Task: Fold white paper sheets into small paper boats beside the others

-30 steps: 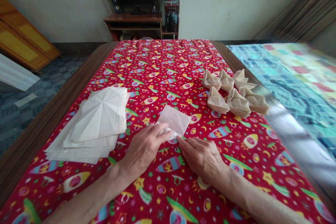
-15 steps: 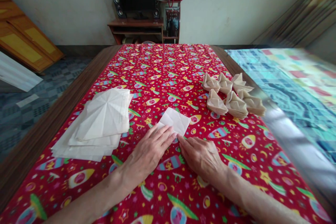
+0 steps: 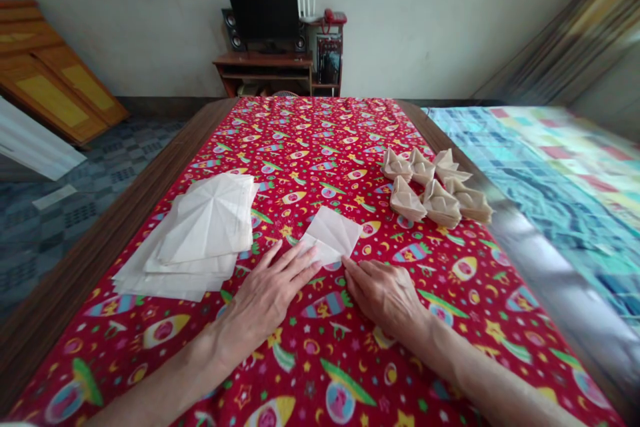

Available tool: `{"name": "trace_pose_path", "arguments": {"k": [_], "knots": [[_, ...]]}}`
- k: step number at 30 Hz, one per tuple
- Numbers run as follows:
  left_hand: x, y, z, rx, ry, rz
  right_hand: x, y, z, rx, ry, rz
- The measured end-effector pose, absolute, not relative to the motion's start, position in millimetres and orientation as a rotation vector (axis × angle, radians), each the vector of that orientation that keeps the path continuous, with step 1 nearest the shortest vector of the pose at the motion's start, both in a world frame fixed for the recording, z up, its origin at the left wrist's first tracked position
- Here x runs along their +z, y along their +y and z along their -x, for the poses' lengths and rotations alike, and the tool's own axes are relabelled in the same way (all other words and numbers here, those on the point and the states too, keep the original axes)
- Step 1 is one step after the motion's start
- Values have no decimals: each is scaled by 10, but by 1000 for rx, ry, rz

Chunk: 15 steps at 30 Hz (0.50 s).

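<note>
Between the side edges of the brown wooden worktop (image 3: 167,167), the left hand (image 3: 270,285) rests spread on a folded white paper square (image 3: 333,235); the right hand (image 3: 384,290) touches its near corner, grip unclear

From my end of the link, I see bare skin from the fingertips to the lower border of my feed; elbows and upper arms fall outside it. The left hand (image 3: 270,285) has long, slim fingers (image 3: 303,272) with rounded tips and a broad back. On the right hand (image 3: 383,293), I make out raised tendons or veins and bony knuckles. The left forearm (image 3: 185,355) is lean and smooth in outline, and the right forearm (image 3: 470,359) narrows toward its wrist. Finer skin detail is too blurred for me.
</note>
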<state>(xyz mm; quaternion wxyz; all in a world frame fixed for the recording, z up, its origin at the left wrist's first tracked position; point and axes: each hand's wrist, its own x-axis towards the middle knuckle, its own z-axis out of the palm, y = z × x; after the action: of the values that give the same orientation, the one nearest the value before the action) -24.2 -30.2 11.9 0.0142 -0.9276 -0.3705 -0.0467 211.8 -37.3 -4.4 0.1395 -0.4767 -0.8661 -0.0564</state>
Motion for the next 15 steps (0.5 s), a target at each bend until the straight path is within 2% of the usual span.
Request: {"name": "trace_pose_path", "arguments": {"k": [8, 15], "knots": [[60, -413, 437, -290, -1206, 2855, -57, -371, -2122, -174, -2506, 1389], [126, -268, 418, -954, -1221, 2819, -70, -354, -2115, -175, -2472, 1365]]}}
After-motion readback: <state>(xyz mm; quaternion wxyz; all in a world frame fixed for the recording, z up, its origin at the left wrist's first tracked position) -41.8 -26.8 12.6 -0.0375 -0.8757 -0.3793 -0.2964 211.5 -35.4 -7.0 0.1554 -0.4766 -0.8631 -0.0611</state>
